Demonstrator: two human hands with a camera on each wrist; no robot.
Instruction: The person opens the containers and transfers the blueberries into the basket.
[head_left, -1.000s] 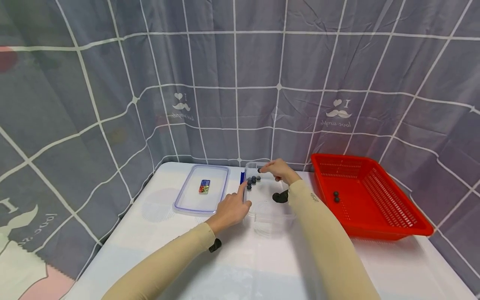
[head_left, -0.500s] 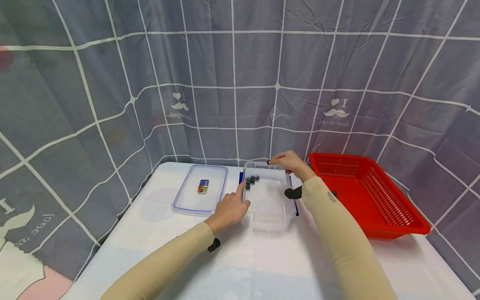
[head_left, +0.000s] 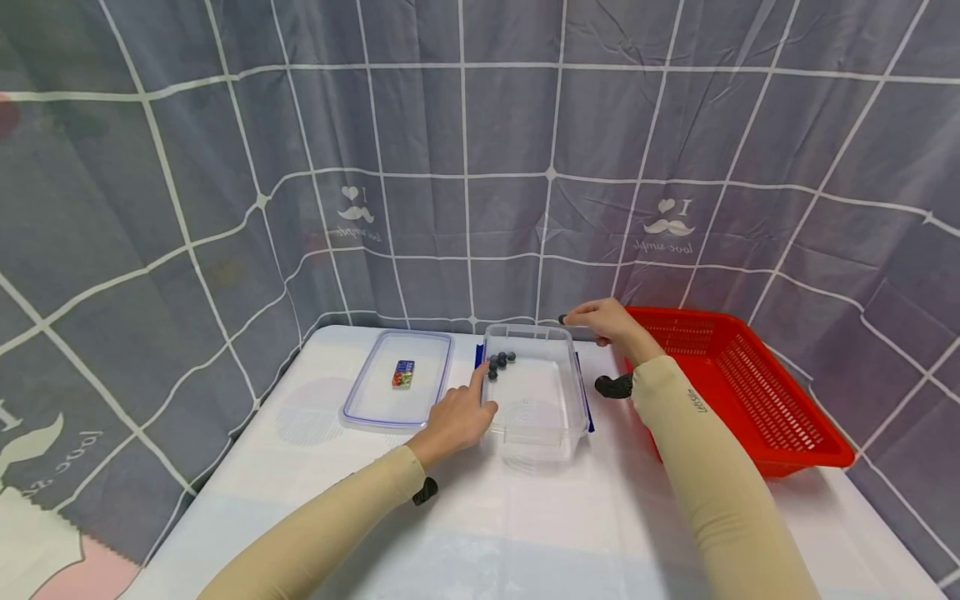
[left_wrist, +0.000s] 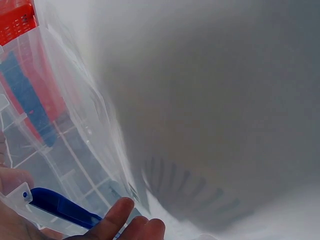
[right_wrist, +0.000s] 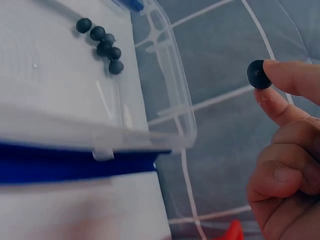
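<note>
A clear plastic food container (head_left: pixel 534 400) with blue side latches stands on the table. Several blueberries (right_wrist: pixel 104 48) lie in a cluster in its far left corner. My right hand (head_left: pixel 611 321) is raised past the container's far right corner, pinching one blueberry (right_wrist: pixel 258 74) between thumb and index finger; the other fingers are curled in. My left hand (head_left: pixel 456 419) holds the container's left wall, index finger over the rim. In the left wrist view, the fingers (left_wrist: pixel 120 212) lie at the blue latch (left_wrist: pixel 62 206), on both sides of the wall.
A red plastic basket (head_left: pixel 795 446) stands at the right, partly behind the right forearm. The container's lid (head_left: pixel 375 400), bearing a colourful label (head_left: pixel 402 374), lies flat at the left. A grey checked curtain (head_left: pixel 510 217) hangs behind the table (head_left: pixel 480 533).
My right hand has lifted a blueberry out of the container and moved right, toward the red basket. The left hand stays at the container's left side.
</note>
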